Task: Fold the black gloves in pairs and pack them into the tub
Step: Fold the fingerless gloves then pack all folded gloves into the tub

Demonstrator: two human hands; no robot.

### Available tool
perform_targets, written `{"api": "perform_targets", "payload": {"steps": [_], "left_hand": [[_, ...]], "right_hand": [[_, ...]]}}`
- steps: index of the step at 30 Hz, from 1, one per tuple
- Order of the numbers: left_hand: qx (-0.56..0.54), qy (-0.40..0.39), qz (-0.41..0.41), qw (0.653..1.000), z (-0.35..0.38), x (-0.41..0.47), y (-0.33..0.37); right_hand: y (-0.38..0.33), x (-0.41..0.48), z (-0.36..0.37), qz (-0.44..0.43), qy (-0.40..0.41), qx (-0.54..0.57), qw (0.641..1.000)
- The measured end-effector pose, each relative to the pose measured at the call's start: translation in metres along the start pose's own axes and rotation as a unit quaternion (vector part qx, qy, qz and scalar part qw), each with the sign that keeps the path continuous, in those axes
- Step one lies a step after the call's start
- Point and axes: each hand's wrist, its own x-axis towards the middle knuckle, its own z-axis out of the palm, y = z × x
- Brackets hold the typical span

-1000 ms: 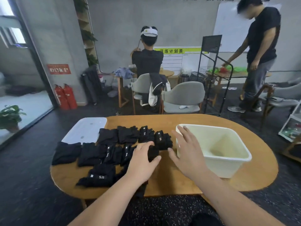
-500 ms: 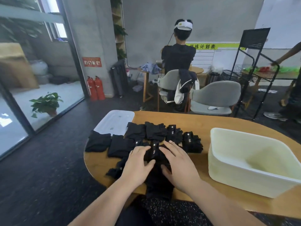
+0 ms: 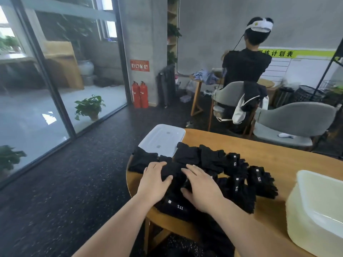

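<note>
Both hands are seen low in the centre of the frame, laid on the heap of black fabric gloves that is spread across the left part of the round wooden worktop. The left hand is set flat on a folded glove, its grip spread, the fingers fairly straight and pressed down on the cloth. The right hand is placed just beside it, fingers stretched forward over the same bundle, the grip likewise spread and nothing pinched; the thumb is tucked against the fabric's edge. A glove with a white "5.11" label is found beneath the two wrists, at the near rim of the worktop. The pale translucent plastic tub is stood at the lower right of the frame, apart from the heap, and no glove can be made out in it. A white rectangular plastic lid is laid at the far left edge of the worktop, partly overlapped by gloves. At the upper right, a seated person in black is seen from behind.
</note>
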Motion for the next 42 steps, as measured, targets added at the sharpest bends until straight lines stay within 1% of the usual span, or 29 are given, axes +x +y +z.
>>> {"api": "perform_targets", "payload": {"steps": [6, 11, 17, 24, 26, 29, 32, 35, 37, 39, 42], "left_hand": [[-0.039, -0.009, -0.084, 0.996, -0.002, 0.027, -0.029], [-0.057, -0.027, -0.155, 0.986, 0.005, 0.037, -0.038], [-0.072, -0.042, -0.209, 0.974, 0.006, 0.053, -0.037], [-0.094, -0.035, -0.272, 0.957, 0.018, 0.069, -0.025], [-0.101, -0.034, -0.270, 0.957, 0.020, 0.071, -0.020], [-0.125, -0.039, -0.242, 0.962, 0.017, 0.068, -0.010], [-0.169, -0.022, -0.221, 0.960, 0.015, 0.063, -0.004], [-0.225, -0.013, -0.201, 0.953, 0.006, 0.054, 0.006], [-0.255, 0.002, -0.192, 0.948, -0.001, 0.049, 0.014], [-0.296, 0.031, -0.193, 0.935, -0.011, 0.044, 0.024], [-0.343, 0.030, -0.182, 0.921, -0.029, 0.038, 0.038]], "right_hand": [[-0.014, 0.045, 0.015, -0.016, -0.054, -0.023, 0.998], [-0.015, 0.056, 0.036, -0.014, -0.093, -0.049, 0.994], [-0.011, 0.055, 0.044, -0.006, -0.068, -0.052, 0.996], [-0.008, 0.044, 0.039, -0.013, -0.076, -0.041, 0.996], [-0.006, 0.041, 0.040, -0.015, -0.072, -0.041, 0.996], [-0.004, 0.038, 0.039, -0.009, -0.069, -0.030, 0.997], [-0.003, 0.035, 0.034, -0.001, -0.064, -0.017, 0.998], [-0.003, 0.033, 0.025, 0.016, -0.031, 0.013, 0.999], [-0.003, 0.032, 0.015, 0.032, 0.001, 0.054, 0.998], [-0.003, 0.030, 0.004, 0.055, 0.024, 0.123, 0.991], [-0.005, 0.028, -0.017, 0.095, 0.065, 0.243, 0.963]]}}
